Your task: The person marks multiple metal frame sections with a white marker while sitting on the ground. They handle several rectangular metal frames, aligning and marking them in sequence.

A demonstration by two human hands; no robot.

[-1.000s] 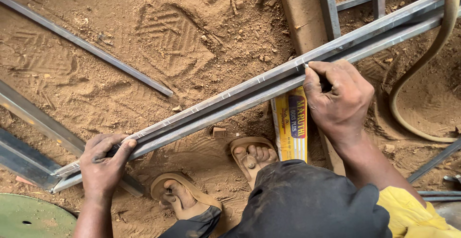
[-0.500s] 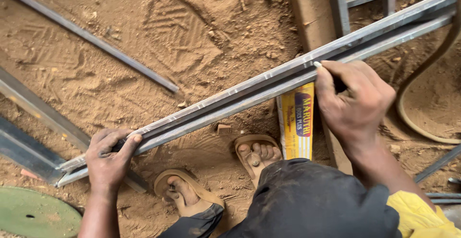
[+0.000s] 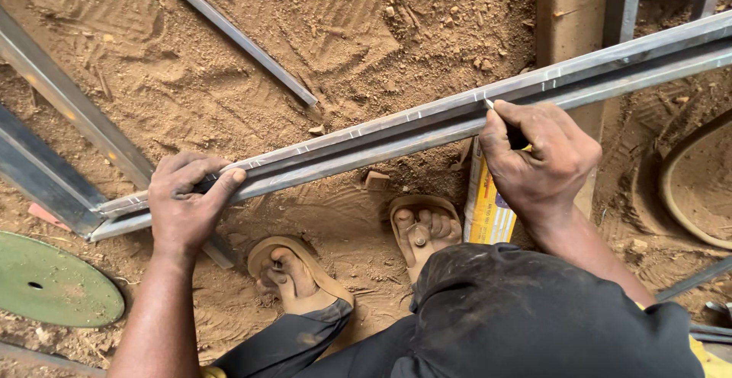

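Sandy dirt ground (image 3: pixel 366 35) fills the view, tread marks pressed into it; long grey steel bars (image 3: pixel 427 130), stacked as a pair, run diagonally from lower left to upper right across the middle, small pale marks spaced along the top edge; more steel sections (image 3: pixel 53 119) lie at far left, a thinner rod (image 3: pixel 236 35) above, well apart from the pair; green disc (image 3: pixel 53 279) sits on the dirt at lower left; your sandalled feet (image 3: pixel 427 229) are planted just under the bars, dark trousers over your knees; a yellow flat tool (image 3: pixel 488 210) lies beside the right foot; your left hand (image 3: pixel 187 203) is clamped over the bars near their lower end, fingers curled on top; your right hand (image 3: pixel 541 157) is closed around a small marker (image 3: pixel 492 107), its pale tip touching the upper bar's edge.
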